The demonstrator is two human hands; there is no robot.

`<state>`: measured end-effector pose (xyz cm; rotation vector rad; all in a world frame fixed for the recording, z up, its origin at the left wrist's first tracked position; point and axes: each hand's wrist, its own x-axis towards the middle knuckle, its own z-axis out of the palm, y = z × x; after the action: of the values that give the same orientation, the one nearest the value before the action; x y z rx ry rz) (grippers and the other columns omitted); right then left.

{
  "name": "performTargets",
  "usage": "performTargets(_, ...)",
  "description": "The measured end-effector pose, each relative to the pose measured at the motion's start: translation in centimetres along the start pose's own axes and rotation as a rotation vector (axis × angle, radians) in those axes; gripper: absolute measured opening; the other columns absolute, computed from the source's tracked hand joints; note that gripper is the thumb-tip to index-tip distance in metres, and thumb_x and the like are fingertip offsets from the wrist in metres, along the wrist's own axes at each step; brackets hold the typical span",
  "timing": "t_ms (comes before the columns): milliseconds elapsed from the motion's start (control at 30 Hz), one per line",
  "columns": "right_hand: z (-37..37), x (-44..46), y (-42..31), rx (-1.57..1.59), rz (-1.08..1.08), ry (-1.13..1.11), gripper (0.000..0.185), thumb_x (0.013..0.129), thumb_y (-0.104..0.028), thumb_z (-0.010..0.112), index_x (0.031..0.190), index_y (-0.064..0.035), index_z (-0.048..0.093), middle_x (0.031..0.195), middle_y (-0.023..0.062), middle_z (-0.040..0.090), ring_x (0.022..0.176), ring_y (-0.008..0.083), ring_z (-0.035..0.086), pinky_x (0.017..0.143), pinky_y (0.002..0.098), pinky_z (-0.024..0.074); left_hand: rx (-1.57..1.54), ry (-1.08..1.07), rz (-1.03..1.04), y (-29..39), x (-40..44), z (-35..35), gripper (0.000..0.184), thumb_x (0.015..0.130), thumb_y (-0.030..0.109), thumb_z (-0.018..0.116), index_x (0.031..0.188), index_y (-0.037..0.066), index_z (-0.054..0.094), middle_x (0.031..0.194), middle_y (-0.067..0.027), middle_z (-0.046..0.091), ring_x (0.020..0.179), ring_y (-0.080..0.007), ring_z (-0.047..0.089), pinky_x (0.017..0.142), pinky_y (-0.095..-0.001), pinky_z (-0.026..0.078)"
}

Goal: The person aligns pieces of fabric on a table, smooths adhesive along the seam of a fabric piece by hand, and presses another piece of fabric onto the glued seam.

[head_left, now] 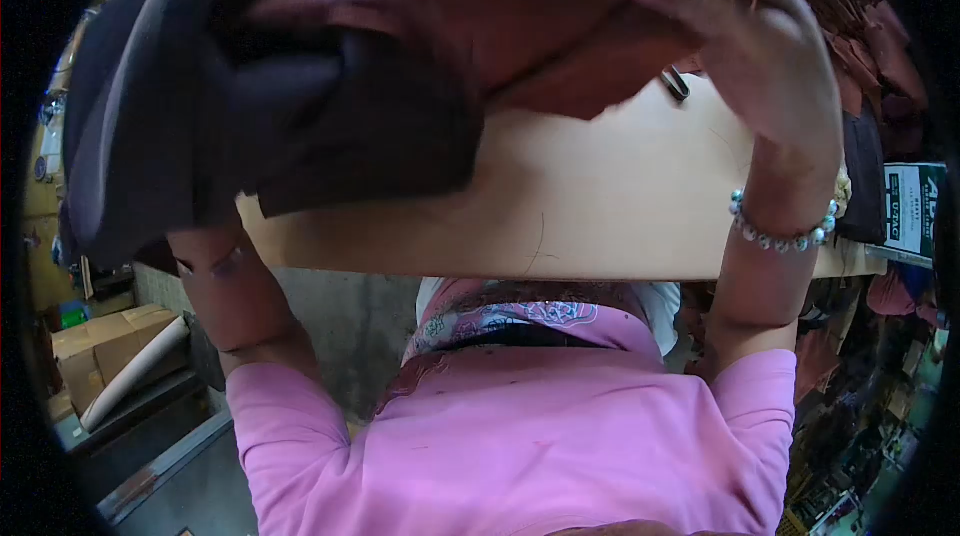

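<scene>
A large reddish-brown sheet, like leather or heavy cloth (570, 46), spans the top of the view, raised above the table. Its dark brown, nearly black part (370, 126) hangs in folds on the left. That dark part covers my left hand, and only the left wrist and forearm show below it. My right hand (770, 76), wearing a beaded bracelet on the wrist, reaches up at the right edge of the reddish-brown sheet. Its fingers point left across the sheet and are smeared by motion, so their grip is unclear.
The pale table (600, 196) lies right before my body. A small dark metallic object (676, 85) rests on it near my right hand. More brown pieces (890, 46) are heaped at the far right, above a green-and-white box (910, 211). A cardboard box (110, 346) and a white roll (135, 371) stand lower left.
</scene>
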<state>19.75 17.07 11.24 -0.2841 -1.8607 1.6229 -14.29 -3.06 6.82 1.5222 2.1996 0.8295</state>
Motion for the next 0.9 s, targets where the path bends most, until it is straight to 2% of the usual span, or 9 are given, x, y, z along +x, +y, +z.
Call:
performTargets(133,2.2,1.0,-3.3,0.37,0.094,0.07,0.033,0.085,-0.005,0.062,0.116,0.0036,0.054,0.105,0.0123,0.063,0.089,0.0197,0.062,0.078,0.0316,0.0532,0.129,0.095,-0.004,-1.6,1.7,-1.4,0.032,0.085,0.02,0.055,0.112,0.002,0.054,0.108,-0.0142,0.057,0.1,-0.0271,0.056,0.086,-0.0374,0.045)
performTargets(267,0.6,1.7,-1.2,0.432,0.101,0.065,0.031,0.086,-0.01,0.061,0.114,0.0021,0.055,0.102,0.0114,0.064,0.088,0.0184,0.063,0.079,0.0315,0.0529,0.127,0.254,0.133,0.7,2.0,-0.9,0.033,0.086,0.021,0.054,0.113,0.003,0.053,0.109,-0.0141,0.057,0.101,-0.027,0.055,0.087,-0.0374,0.045)
performTargets(367,-2.9,4.3,3.8,0.29,0.214,0.071,0.029,0.087,-0.014,0.061,0.112,0.001,0.056,0.1,0.0107,0.065,0.088,0.0173,0.064,0.08,0.0315,0.0527,0.094,0.301,0.241,3.1,3.9,1.6,0.033,0.086,0.021,0.054,0.113,0.003,0.053,0.109,-0.0139,0.057,0.101,-0.0269,0.055,0.087,-0.0374,0.045)
performTargets(500,-5.6,6.6,16.3,0.327,0.668,0.211,0.023,0.091,-0.014,0.055,0.109,-0.0001,0.056,0.095,0.0093,0.065,0.085,0.0172,0.065,0.082,0.0308,0.0536,0.118,0.289,0.296,4.5,6.5,6.5,0.033,0.087,0.022,0.053,0.114,0.003,0.053,0.11,-0.0138,0.056,0.102,-0.0267,0.055,0.087,-0.0373,0.044)
performTargets(633,-2.9,5.3,14.2,0.626,0.421,0.328,0.028,0.091,-0.017,0.056,0.114,-0.0005,0.053,0.104,0.0099,0.063,0.093,0.0189,0.064,0.085,0.0338,0.0538,0.112,0.277,0.315,5.8,5.2,10.1,0.033,0.087,0.022,0.053,0.115,0.004,0.053,0.11,-0.0136,0.056,0.102,-0.0266,0.054,0.088,-0.0373,0.044)
performTargets(700,-2.2,4.8,12.1,0.752,0.486,0.295,0.028,0.088,-0.018,0.061,0.111,-0.002,0.056,0.103,0.0074,0.064,0.092,0.0179,0.064,0.084,0.0313,0.0532,0.11,0.277,0.317,6.2,4.3,11.2,0.033,0.087,0.023,0.053,0.115,0.004,0.053,0.111,-0.0135,0.056,0.103,-0.0265,0.054,0.088,-0.0373,0.044)
performTargets(800,-1.5,4.2,12.4,0.597,0.602,0.349,0.026,0.085,-0.018,0.065,0.105,-0.003,0.06,0.096,0.0061,0.066,0.089,0.0165,0.065,0.082,0.0288,0.0531,0.117,0.285,0.329,6.7,3.2,11.9,0.034,0.088,0.023,0.052,0.116,0.004,0.052,0.111,-0.0134,0.056,0.103,-0.0264,0.054,0.088,-0.0373,0.044)
performTargets(833,-1.3,3.8,13.0,0.619,0.619,0.198,0.022,0.082,-0.013,0.066,0.101,-0.0028,0.061,0.088,0.0053,0.066,0.085,0.0153,0.065,0.079,0.0279,0.0534,0.117,0.286,0.335,6.7,3.1,12.1,0.034,0.088,0.023,0.052,0.116,0.004,0.052,0.112,-0.0133,0.056,0.103,-0.0264,0.054,0.088,-0.0373,0.044)
performTargets(900,-0.9,3.5,14.2,0.59,0.637,0.159,0.02,0.081,-0.006,0.062,0.1,-0.001,0.06,0.09,0.0066,0.066,0.084,0.0158,0.065,0.08,0.0286,0.0536,0.128,0.285,0.359,7.3,3.5,12.5,0.034,0.088,0.023,0.052,0.116,0.005,0.052,0.112,-0.0132,0.055,0.104,-0.0263,0.054,0.088,-0.0373,0.044)
